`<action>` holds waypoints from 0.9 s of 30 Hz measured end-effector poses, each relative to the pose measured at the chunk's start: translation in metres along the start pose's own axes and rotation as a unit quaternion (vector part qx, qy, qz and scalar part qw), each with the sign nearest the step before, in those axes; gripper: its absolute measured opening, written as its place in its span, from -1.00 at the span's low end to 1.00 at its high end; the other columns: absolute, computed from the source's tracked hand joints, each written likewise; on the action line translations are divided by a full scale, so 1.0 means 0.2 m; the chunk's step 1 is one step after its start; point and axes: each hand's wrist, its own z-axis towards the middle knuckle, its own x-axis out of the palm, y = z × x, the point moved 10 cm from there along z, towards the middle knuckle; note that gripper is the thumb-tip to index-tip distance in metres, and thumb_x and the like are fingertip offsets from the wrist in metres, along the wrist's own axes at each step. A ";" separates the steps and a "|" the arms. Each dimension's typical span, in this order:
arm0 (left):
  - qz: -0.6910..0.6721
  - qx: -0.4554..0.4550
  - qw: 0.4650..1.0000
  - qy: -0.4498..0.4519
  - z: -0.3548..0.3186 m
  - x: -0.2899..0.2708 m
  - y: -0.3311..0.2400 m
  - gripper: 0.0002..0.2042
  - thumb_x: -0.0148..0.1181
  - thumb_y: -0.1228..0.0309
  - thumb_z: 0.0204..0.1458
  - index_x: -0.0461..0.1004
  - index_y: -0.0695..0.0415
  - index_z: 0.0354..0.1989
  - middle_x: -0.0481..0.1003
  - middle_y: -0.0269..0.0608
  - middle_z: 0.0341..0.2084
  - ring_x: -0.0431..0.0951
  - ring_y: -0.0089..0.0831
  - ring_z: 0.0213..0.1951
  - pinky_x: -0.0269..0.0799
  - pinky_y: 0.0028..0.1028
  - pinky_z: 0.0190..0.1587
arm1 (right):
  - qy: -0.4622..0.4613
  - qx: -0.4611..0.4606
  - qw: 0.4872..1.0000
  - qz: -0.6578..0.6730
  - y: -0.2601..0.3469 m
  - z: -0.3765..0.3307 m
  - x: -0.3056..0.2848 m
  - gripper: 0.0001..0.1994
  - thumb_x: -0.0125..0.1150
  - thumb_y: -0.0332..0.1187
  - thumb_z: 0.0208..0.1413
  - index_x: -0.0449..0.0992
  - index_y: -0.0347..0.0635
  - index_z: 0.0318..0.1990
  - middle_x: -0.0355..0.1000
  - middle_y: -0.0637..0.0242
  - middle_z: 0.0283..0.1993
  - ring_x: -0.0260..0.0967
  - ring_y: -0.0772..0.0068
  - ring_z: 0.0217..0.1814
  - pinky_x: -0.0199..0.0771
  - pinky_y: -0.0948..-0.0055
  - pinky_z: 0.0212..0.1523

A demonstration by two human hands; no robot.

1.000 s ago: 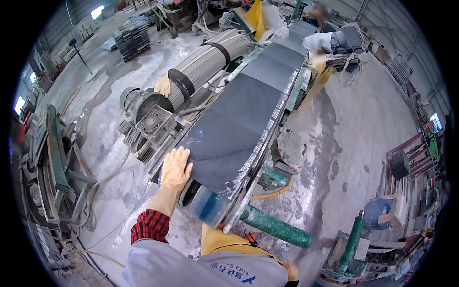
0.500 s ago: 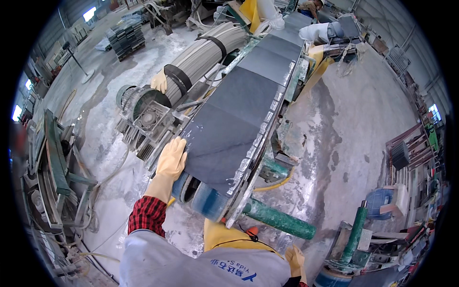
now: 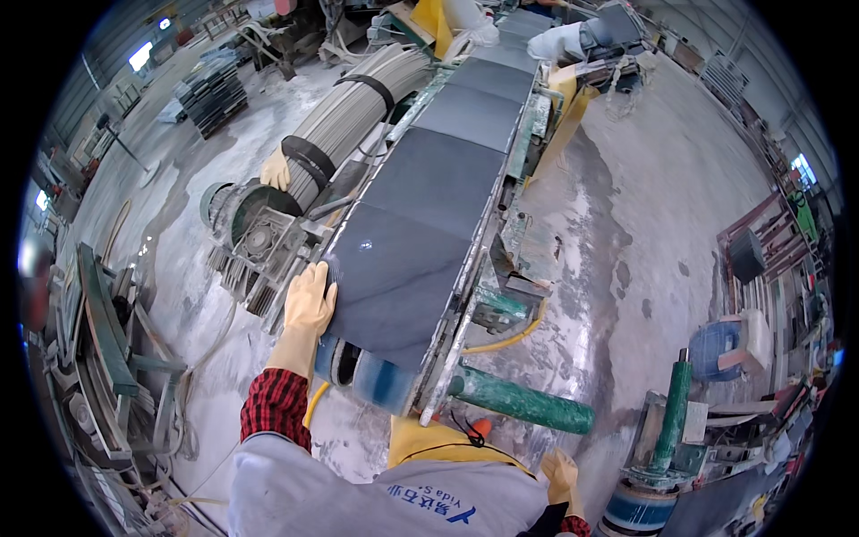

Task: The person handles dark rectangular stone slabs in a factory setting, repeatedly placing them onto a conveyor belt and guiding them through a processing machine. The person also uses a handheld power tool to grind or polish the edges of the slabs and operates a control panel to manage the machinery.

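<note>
My left hand [image 3: 309,302], in a cream rubber glove, lies with fingers stretched out on the left edge of the nearest dark grey stone slab [image 3: 398,286]. This slab lies flat on a conveyor, with its near end by the blue roller [image 3: 385,380]. Behind it, more dark slabs [image 3: 436,172] follow end to end up the line. My right hand [image 3: 560,476], gloved alike, hangs low at my right side, away from the slabs. Its fingers are loosely bent and apart, and nothing shows in them.
Left of the conveyor stand a motor [image 3: 259,228] and a strapped bundle of pale strips [image 3: 358,112] with a loose glove [image 3: 276,168] on it. A green cylinder [image 3: 523,400] sticks out right of the conveyor's near end. A blue barrel [image 3: 714,349] stands farther right.
The whole view has shifted slightly. My left hand remains at the slab's left edge, and my right hand still hangs low. The bright glints along the slabs' right edge have mostly gone.
</note>
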 end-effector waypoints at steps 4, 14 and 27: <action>0.012 -0.010 0.999 -0.030 0.10 0.04 -0.03 -0.55 0.10 0.26 0.19 0.30 0.22 0.19 0.43 0.13 0.09 0.42 0.00 0.12 0.27 -0.15 0.21 | 0.003 0.015 1.000 0.009 -0.05 -0.02 -0.04 -0.56 0.16 -0.25 0.31 0.37 -0.21 0.27 0.53 0.02 0.06 0.57 0.09 -0.08 0.61 0.19 -0.13; -0.009 0.042 0.999 -0.014 -0.17 -0.15 0.02 -0.59 0.13 0.37 0.12 0.34 0.21 0.14 0.49 0.06 -0.03 0.46 -0.04 0.01 0.30 -0.16 0.14 | 0.020 0.079 0.997 0.020 -0.29 0.13 -0.24 -0.57 0.17 -0.25 0.30 0.39 -0.20 0.26 0.54 -0.04 0.00 0.56 0.11 -0.13 0.57 0.26 -0.22; -0.876 -0.375 0.303 0.018 -0.90 0.52 -0.09 -0.78 0.16 0.27 0.25 0.39 0.10 -0.05 0.44 -0.40 -0.18 0.49 -0.46 -0.11 0.44 -0.46 -0.09 | 0.135 0.051 0.989 0.011 -0.25 0.31 0.04 -0.57 0.24 -0.21 0.27 0.41 -0.12 0.24 0.53 0.05 -0.04 0.53 0.15 -0.14 0.57 0.27 -0.23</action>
